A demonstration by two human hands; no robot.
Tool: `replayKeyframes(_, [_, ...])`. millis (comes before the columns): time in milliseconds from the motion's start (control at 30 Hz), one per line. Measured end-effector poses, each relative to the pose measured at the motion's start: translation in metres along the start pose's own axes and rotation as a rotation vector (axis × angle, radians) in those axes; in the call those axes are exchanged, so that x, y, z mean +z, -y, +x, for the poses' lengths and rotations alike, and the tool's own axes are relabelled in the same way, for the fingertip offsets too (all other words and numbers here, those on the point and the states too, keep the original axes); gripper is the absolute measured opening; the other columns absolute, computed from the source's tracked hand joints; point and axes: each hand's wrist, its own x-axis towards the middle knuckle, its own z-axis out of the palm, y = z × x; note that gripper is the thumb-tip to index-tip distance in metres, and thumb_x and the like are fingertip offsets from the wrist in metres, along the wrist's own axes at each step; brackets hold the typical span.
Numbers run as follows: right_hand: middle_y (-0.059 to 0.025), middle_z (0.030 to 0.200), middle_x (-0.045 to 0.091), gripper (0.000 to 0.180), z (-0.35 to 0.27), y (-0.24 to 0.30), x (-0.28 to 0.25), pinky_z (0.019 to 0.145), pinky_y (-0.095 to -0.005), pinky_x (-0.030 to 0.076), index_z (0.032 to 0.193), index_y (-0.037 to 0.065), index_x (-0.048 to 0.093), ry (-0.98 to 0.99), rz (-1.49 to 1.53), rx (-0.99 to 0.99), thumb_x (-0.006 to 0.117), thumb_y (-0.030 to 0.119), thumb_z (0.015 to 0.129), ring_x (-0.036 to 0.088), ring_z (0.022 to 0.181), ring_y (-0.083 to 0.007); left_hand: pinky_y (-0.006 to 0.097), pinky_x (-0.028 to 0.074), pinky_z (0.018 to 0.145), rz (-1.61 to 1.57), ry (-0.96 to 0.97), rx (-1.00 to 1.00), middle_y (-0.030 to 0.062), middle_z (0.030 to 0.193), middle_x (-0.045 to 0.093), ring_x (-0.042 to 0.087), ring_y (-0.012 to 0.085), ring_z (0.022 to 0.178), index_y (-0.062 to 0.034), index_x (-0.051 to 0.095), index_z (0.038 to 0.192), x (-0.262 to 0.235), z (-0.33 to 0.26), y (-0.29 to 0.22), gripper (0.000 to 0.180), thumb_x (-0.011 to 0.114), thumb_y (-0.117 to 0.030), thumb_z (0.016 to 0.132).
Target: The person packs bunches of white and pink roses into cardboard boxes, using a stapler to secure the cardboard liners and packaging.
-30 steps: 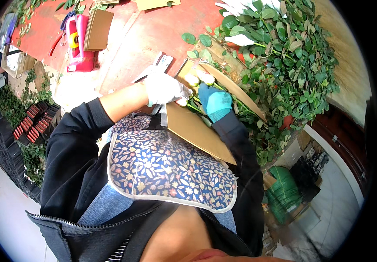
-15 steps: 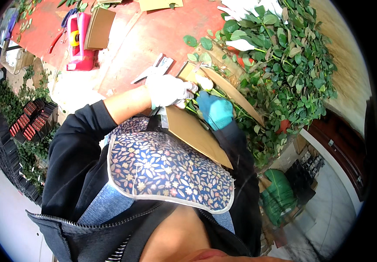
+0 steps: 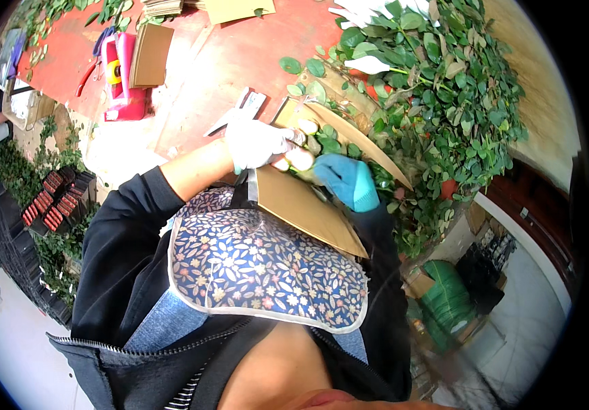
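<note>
My left hand (image 3: pixel 257 143), in a white glove, is closed around the heads of a few white roses (image 3: pixel 300 159). The blooms lie between a front brown cardboard sheet (image 3: pixel 311 213) and a curved back cardboard sheet (image 3: pixel 359 140). Green rose leaves (image 3: pixel 330 142) show between the sheets, to the right of the blooms. My right hand (image 3: pixel 345 181), in a blue glove with a teal cuff, sits over the stem side with its fingers bent together. What those fingers grip, if anything, is hidden. A grey-white metal tool (image 3: pixel 248 106) lies just beyond my left hand.
A large heap of leafy stems (image 3: pixel 438 102) with white blooms fills the right side. On the red table (image 3: pixel 219 61) stand a pink tape dispenser (image 3: pixel 120 102) and a stack of cardboard pieces (image 3: pixel 151 58). Red-handled pliers (image 3: pixel 86 78) lie farther left.
My right hand has moved right and slightly nearer, off the blooms. More of the white roses and leaves show between the sheets. My left hand stays at the blooms.
</note>
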Motion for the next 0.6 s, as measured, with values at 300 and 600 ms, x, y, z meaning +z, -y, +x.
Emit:
replayKeyframes(300, [-0.0202,0.073,0.065,0.028,0.055,-0.004,0.015,0.057,-0.0501,0.051,0.111,0.004,0.056,-0.018,-0.832,0.105,0.050,0.023,0.091,0.067,0.068,-0.0354,0.029,0.054,0.074,-0.062,-0.106,0.060,0.0000,0.130,0.059,0.067,0.0187,0.095,-0.0183,0.063,0.124,0.006,0.005,-0.002,0.040,0.062,-0.012,0.084])
replayKeyframes(600, [-0.0176,0.070,0.064,0.017,0.067,-0.010,0.034,0.052,-0.0476,0.050,0.096,0.004,0.058,-0.272,-0.753,-0.219,0.050,0.016,0.087,0.064,0.060,-0.0331,0.029,0.054,0.069,-0.005,-0.095,0.067,0.0009,0.128,0.061,0.068,0.0192,0.086,-0.0199,0.063,0.123,0.001,0.004,-0.001,0.036,0.058,-0.019,0.088])
